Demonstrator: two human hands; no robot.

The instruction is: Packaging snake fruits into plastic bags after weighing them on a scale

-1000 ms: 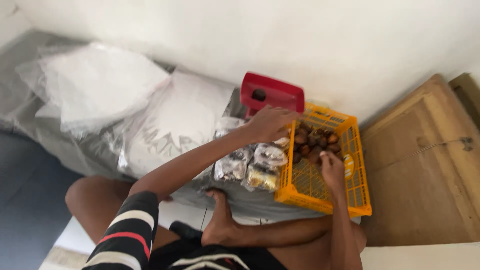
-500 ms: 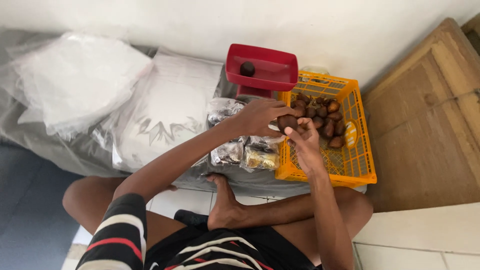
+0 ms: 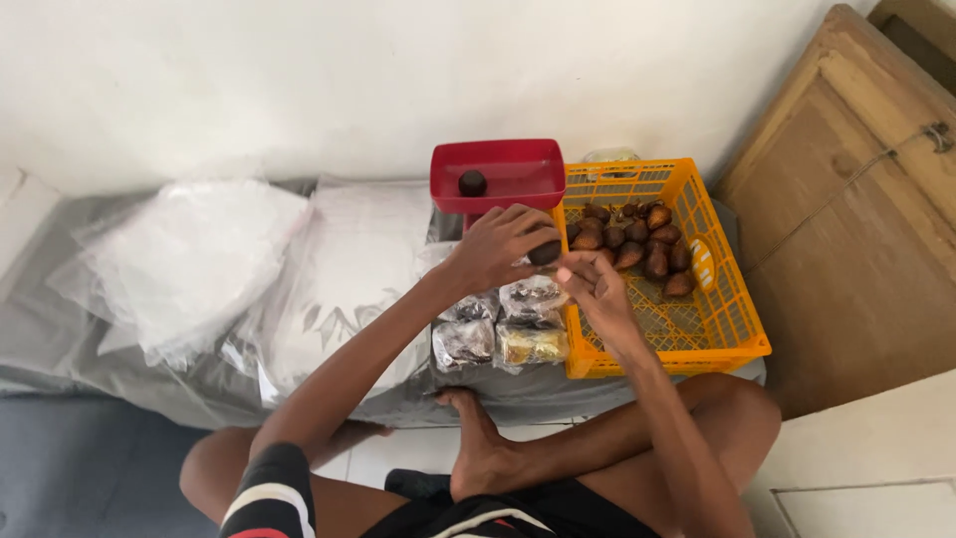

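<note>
My left hand [image 3: 503, 244] grips a dark brown scaly fruit [image 3: 545, 252] just in front of a red tray [image 3: 497, 191], which carries one more dark fruit [image 3: 472, 182]. My right hand [image 3: 590, 287] is right beside it, fingers bent, at the left rim of a yellow plastic crate [image 3: 727, 329]. The crate's far half holds several brown fruits [image 3: 637, 239]. I cannot tell whether the right fingers pinch anything.
Several clear filled packets [image 3: 498, 329] lie under my hands on a grey sheet [image 3: 70, 329]. A stack of white plastic bags [image 3: 189, 269] and a large white sack [image 3: 349, 269] lie to the left. A wooden panel [image 3: 856, 249] stands to the right. My crossed legs are below.
My right hand came out of the crate and met my left hand near the red tray; the left hand now has a fruit in it. The view shifted right.
</note>
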